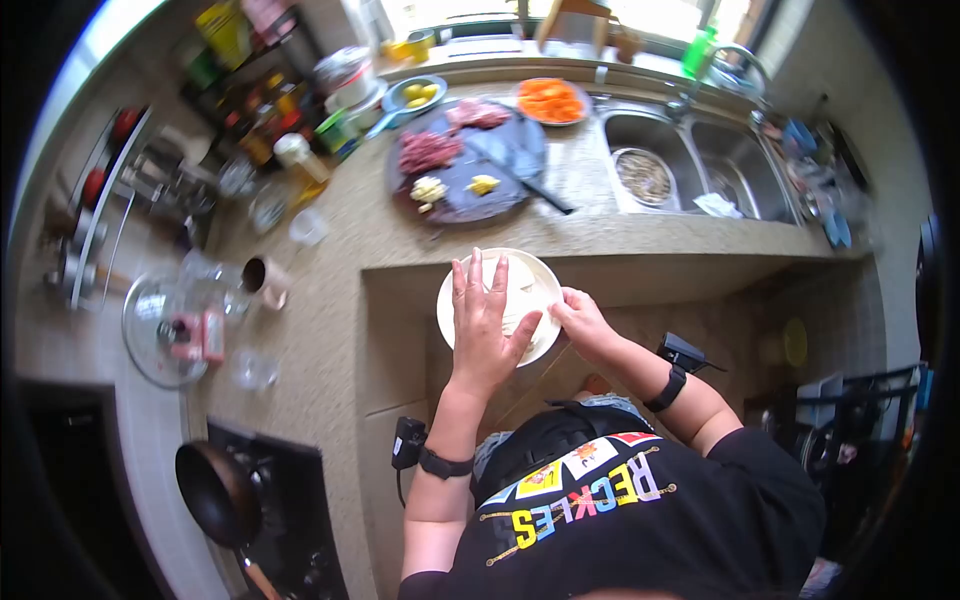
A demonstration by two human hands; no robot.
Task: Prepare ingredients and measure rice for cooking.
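Observation:
A round white plate [453,300] is held off the counter's front edge, above the floor. My right hand [588,325] grips its right rim, thumb on top. Spread flat over the plate is my left hand [484,325], fingers apart and pointing away from me. Pale, white slices [515,322] show on the plate beside and under that hand, partly hidden by it. Beyond the plate, a round dark cutting board [465,205] carries heaps of cut meat [430,152], chopped garlic [429,190] and a small yellow chopped heap [483,184]. A knife [530,186] lies across its right side.
A plate of sliced carrot [551,101] stands behind the board, near a blue bowl [424,82] of yellow-green round pieces. The double sink [742,172] at right holds a bowl [644,176]. Glassware, a metal cup [265,282] and a wok [215,492] line the left.

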